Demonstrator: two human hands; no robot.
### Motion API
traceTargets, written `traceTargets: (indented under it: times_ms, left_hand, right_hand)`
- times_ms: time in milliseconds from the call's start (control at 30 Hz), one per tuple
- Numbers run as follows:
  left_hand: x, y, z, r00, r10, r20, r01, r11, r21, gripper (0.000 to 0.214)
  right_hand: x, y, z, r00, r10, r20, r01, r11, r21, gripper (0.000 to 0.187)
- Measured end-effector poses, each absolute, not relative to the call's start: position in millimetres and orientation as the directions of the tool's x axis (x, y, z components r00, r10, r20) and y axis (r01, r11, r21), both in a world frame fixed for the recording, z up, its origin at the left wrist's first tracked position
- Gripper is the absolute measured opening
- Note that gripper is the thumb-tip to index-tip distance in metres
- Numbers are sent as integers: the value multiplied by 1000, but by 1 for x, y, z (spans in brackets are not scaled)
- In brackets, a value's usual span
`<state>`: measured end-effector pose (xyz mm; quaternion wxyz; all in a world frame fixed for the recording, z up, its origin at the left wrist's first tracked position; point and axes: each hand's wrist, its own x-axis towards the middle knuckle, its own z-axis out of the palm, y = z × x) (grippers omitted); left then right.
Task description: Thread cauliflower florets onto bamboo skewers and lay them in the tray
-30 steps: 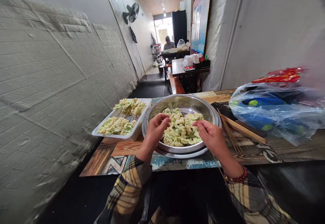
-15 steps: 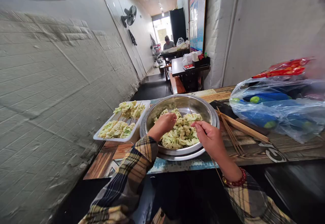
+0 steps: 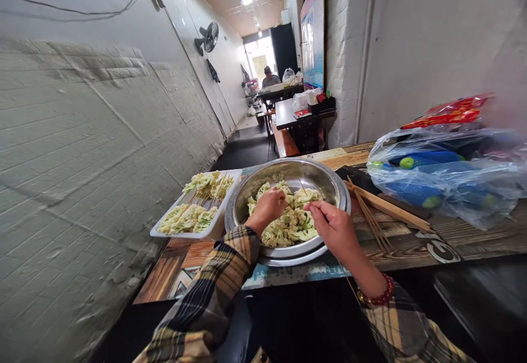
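A wide steel bowl (image 3: 325, 179) holds a heap of cauliflower florets (image 3: 290, 225). Over the left part of the heap is my left hand (image 3: 268, 209), closed, its fingertips turned inward; whatever they grip is hidden. Against the bowl's right side, my right hand (image 3: 334, 230) pinches a thin bamboo skewer (image 3: 303, 188). One end of it points up over the florets, and a stick shows below the hand. To the left, a white tray (image 3: 228, 201) carries skewered cauliflower (image 3: 187, 219) in two groups.
Loose bamboo skewers (image 3: 391, 209) lie right of the bowl. Beyond them is a clear plastic bag (image 3: 411, 182) with blue-wrapped green items, a red packet (image 3: 453, 111) behind it. A brick wall (image 3: 82, 160) runs along the left. Farther back, a person (image 3: 269, 79) sits at another table.
The camera view has shifted slightly, so the scene sits a little lower and further left. My left hand has moved slightly closer to my right hand, which keeps its pinch on the skewer.
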<state>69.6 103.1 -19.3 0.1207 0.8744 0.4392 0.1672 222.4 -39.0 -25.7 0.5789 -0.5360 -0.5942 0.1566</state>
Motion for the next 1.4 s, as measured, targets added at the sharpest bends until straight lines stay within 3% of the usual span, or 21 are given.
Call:
traceTargets:
  times_ms: [133, 200, 267, 367, 600, 733, 900, 1033, 1233, 1400]
  left_hand:
    - [55, 89, -4, 506, 837, 208, 617, -520, 591, 16]
    - [46, 75, 1, 443, 880, 169, 293, -321, 901, 18]
    - [40, 59, 2, 379, 916, 129, 6, -141, 990, 21]
    - [36, 39, 1, 306, 948, 83, -203, -20, 979, 30]
    - [33, 28, 2, 245, 965, 89, -376, 9, 927, 43]
    - [30, 27, 0, 237, 966, 104, -391, -3, 920, 34]
    - [29, 28, -4, 206, 966, 158, -366, -74, 928, 37]
    - [28, 28, -7, 186, 965, 184, -339, -113, 934, 26]
    - [28, 23, -2, 293, 946, 139, -381, -18, 925, 22]
    - [25, 21, 2, 282, 937, 204, -412, -74, 908, 22]
  right_hand:
    - [222, -38, -24, 225, 823, 522, 452, 386, -804, 31]
    - [223, -37, -25, 229, 823, 519, 443, 387, -809, 31]
    - [223, -37, -26, 223, 827, 516, 443, 386, -809, 32]
    - [225, -38, -27, 180, 845, 503, 462, 379, -802, 31]
    - [208, -46, -16, -39, 898, 439, 510, 396, -763, 33]
    - [193, -51, -15, -117, 895, 430, 565, 416, -713, 33]
    - [193, -51, -16, -102, 900, 424, 582, 400, -708, 33]
    - [194, -52, -13, -75, 906, 417, 567, 383, -729, 33]
    - [191, -52, -12, -83, 913, 398, 590, 367, -719, 33]
    - [190, -50, -15, -86, 914, 397, 599, 366, -712, 32]
